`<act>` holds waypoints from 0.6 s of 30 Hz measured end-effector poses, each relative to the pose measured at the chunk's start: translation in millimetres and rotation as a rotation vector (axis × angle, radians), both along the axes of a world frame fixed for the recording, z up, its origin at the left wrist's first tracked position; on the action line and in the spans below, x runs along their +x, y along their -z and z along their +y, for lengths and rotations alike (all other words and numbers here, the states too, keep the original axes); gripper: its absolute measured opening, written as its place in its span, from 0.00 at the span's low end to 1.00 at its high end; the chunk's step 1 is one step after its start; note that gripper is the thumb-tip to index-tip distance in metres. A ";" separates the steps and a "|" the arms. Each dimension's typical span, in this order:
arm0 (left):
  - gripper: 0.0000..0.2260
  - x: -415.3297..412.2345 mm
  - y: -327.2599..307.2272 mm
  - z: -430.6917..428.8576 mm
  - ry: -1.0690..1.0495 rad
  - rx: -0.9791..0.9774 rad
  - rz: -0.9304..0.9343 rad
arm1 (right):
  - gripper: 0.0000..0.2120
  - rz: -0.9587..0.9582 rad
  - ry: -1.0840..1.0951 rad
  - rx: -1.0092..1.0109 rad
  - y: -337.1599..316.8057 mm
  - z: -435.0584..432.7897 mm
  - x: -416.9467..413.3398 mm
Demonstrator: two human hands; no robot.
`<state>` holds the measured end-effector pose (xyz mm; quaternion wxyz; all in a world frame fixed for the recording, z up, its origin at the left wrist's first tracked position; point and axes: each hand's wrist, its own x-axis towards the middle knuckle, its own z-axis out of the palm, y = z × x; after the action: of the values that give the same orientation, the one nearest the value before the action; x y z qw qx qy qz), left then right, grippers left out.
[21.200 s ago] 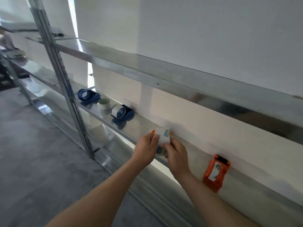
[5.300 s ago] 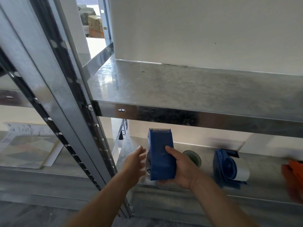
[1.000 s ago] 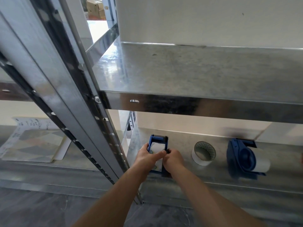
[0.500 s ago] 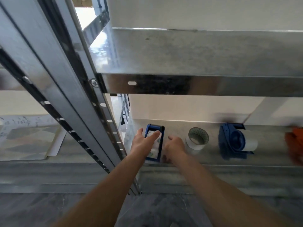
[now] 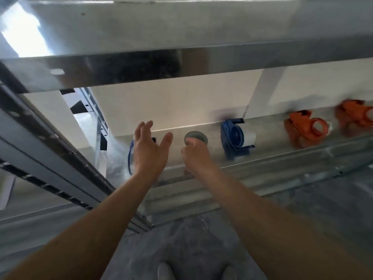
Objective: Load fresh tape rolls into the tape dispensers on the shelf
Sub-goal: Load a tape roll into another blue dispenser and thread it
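Left grip [image 5: 150,151] spread above shelf lip [image 5: 282,159], right grip [image 5: 194,156] at tape roll [image 5: 196,137], hold unclear

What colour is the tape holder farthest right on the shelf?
Orange. The tape dispenser shows, slightly blurred, in the head view.

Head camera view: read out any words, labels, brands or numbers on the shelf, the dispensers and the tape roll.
No text can be read anywhere.
Loose tape roll: speckled face, too blurred to tell if anything is printed on it.
Blue dispenser, nearer orange dispenser, farther orange dispenser: no lettering shows, all blurred.
Metal shelf: no markings show.
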<state>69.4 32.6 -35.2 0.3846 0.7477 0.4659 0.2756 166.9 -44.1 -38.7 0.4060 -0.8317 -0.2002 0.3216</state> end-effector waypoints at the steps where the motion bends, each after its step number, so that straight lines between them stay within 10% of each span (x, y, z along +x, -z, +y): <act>1: 0.28 5.6 -1.0 -5.8 0.010 0.005 -0.008 | 0.25 0.009 0.016 0.016 -1.8 -6.2 4.7; 18: 0.26 107.8 -12.5 -127.8 -0.014 -0.081 -0.093 | 0.24 -0.002 0.045 0.097 -14.5 -123.9 109.1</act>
<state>177.2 -95.1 -22.7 0.4338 0.7145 0.4635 0.2939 276.0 -168.1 -24.1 0.4529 -0.8156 -0.1973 0.3012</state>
